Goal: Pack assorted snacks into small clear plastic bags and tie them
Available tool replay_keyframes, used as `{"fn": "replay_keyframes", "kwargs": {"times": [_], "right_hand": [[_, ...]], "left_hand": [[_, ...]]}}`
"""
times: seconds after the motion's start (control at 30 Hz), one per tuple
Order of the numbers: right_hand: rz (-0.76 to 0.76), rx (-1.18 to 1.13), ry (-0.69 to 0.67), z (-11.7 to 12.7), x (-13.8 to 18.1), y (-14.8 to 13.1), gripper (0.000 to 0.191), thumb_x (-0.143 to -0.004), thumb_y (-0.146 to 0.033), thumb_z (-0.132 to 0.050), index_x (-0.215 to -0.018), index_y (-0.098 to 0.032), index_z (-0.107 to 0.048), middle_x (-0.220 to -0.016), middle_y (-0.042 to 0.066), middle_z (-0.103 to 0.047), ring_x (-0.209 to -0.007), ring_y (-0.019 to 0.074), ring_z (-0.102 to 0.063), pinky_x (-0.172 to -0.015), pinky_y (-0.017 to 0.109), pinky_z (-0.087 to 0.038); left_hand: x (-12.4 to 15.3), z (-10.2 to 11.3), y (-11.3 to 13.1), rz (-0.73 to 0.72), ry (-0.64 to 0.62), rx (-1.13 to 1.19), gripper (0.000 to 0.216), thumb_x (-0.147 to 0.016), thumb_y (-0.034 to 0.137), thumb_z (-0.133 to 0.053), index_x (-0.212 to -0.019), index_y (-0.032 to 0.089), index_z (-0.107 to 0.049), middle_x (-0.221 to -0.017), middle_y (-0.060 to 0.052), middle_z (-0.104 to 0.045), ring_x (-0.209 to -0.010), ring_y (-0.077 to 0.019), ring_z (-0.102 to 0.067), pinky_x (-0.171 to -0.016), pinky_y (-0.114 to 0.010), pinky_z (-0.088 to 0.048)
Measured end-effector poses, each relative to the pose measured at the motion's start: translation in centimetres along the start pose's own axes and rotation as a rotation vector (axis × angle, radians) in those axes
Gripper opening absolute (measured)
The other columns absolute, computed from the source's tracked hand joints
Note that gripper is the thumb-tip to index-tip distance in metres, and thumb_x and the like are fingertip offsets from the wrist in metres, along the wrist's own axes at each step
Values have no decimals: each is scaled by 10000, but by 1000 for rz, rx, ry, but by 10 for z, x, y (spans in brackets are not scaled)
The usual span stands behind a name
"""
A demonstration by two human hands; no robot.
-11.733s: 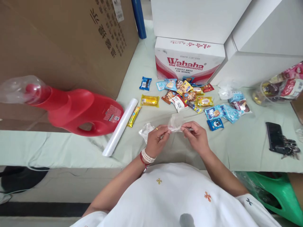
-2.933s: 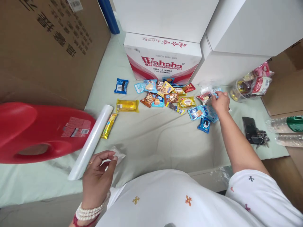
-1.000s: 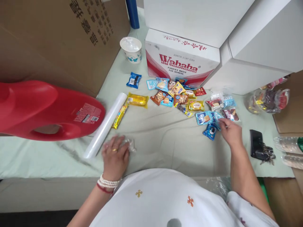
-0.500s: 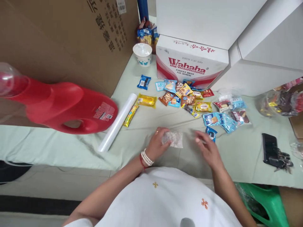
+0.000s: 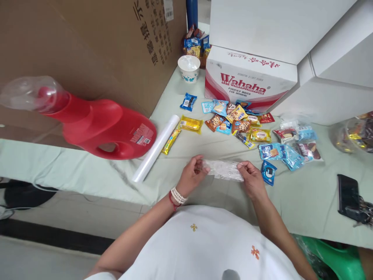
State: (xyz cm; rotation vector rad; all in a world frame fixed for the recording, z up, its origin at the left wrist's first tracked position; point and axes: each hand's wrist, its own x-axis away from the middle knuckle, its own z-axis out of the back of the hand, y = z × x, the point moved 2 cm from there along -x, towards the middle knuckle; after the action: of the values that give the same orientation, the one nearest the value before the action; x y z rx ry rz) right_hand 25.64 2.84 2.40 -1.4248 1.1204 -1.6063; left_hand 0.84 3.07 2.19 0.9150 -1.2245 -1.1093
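A crumpled clear plastic bag (image 5: 223, 170) is stretched between my two hands just above the pale green cloth. My left hand (image 5: 191, 175) pinches its left end and my right hand (image 5: 251, 179) pinches its right end. Both hands are closed on the bag. Several small snack packets (image 5: 237, 124) lie scattered on the cloth beyond my hands. A blue packet (image 5: 268, 172) lies right beside my right hand.
A red detergent jug (image 5: 96, 126) lies on its side at left, beside a white roll (image 5: 155, 148). A brown carton (image 5: 87, 50), a Wahaha box (image 5: 247, 79) and white boxes stand behind. A paper cup (image 5: 189, 68) sits at the back. A phone with keys (image 5: 348, 193) lies at right.
My right hand came back from the snack packets and took the bag's right end. Both hands have pulled the bag out flat between them.
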Motion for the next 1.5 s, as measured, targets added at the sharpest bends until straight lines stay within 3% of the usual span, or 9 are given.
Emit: {"fn": "replay_keyframes", "kwargs": {"times": [0.13, 0.27, 0.4, 0.53, 0.7, 0.87, 1.03, 1.23, 1.5], "right_hand": [[154, 198, -28, 7, 6, -10, 360, -844, -559, -717, -794, -222, -604, -805, 18, -569, -759, 166, -520, -672, 268, -434], [467, 487, -327, 18, 19, -30, 330, -850, -464, -753, -753, -212, -564, -1395, 112, -548, -1306, 279, -506, -1044, 402, -442], [408, 704, -592, 24, 21, -32, 182, -920, -315, -661, -1061, -247, -568, -1138, 85, -690, -1046, 230, -655, -916, 373, -509], [588, 976, -308, 34, 4, -26, 242, -941, -246, -572, -1179, -229, -615, -962, 74, -677, -942, 254, -626, -877, 414, -498], [773, 1031, 18, 42, -1, -26, 271, -922, -187, -517, -1146, -217, -668, -1221, 136, -604, -1217, 311, -525, -1034, 513, -441], [426, 628, 342, 40, 20, -23, 242, -899, -348, -585, -1088, -213, -651, -1030, 106, -633, -929, 246, -629, -745, 369, -547], [-196, 247, 16, 22, 37, 3, 334, -839, -520, -650, -803, -188, -654, -591, -9, -545, -448, 105, -418, -420, 235, -296], [-341, 253, -205, 13, 50, 24, 354, -790, -522, -733, -707, -185, -666, -557, -13, -559, -433, 90, -421, -397, 212, -284], [-388, -104, -129, -24, 47, 16, 527, -722, -644, -780, -969, -184, -712, -931, 82, -747, -442, 60, -420, -359, 205, -246]], "left_hand": [[-7, -10, 10, 54, -121, 52, 316, -777, 430, -785, -920, 157, -716, -754, 1, -623, -669, -117, -516, -647, -247, -436], [-10, 1, 29, -34, -163, 206, 283, -813, 434, -778, -845, 161, -708, -765, -13, -624, -704, -127, -530, -661, -250, -434], [-10, 22, 49, -206, -222, 181, 228, -844, 396, -775, -846, 175, -721, -812, -31, -617, -758, -144, -562, -686, -260, -462], [-9, 42, 49, -365, -200, -16, 148, -908, 313, -693, -994, 198, -731, -889, -56, -643, -843, -169, -600, -739, -282, -498], [3, 51, 23, -365, -234, -325, 431, -948, 304, -592, -1372, 228, -585, -946, -43, -658, -951, -200, -625, -1006, -403, -483], [10, 41, -1, -338, -299, -490, 504, -884, 467, -700, -1316, 217, -628, -930, -56, -644, -900, -225, -613, -883, -374, -512], [11, 23, -6, -423, -302, -763, 249, -963, 406, -598, -1040, 206, -725, -950, -101, -650, -944, -251, -594, -780, -349, -495], [13, 2, -1, -471, -336, -873, 170, -955, 301, -594, -1029, 225, -728, -1028, -107, -673, -961, -243, -605, -737, -323, -472], [9, -18, 1, -72, -218, -287, 161, -898, 318, -638, -834, 188, -709, -718, -12, -668, -666, -151, -566, -646, -269, -420]]}}
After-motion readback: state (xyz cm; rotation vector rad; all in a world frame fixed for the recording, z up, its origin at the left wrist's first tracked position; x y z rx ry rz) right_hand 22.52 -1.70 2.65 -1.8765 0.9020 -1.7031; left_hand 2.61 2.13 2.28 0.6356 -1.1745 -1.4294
